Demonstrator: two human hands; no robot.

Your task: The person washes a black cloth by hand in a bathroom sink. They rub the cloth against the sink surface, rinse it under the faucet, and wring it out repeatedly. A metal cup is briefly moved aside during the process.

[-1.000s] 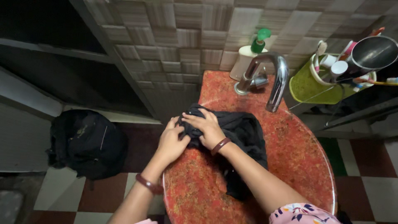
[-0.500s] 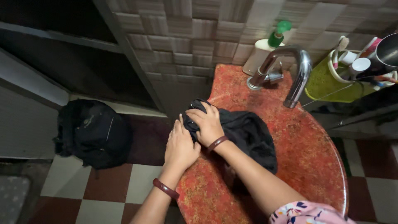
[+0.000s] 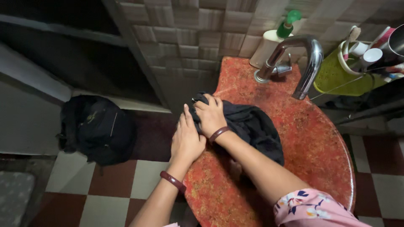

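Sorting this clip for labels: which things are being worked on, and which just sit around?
In use: black cloth, left hand, right hand, red basin.
Lying about: tap, soap bottle, green holder, backpack.

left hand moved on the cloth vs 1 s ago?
Yes. The left hand slid off the black cloth toward the near-left rim of the red basin, now flatter.
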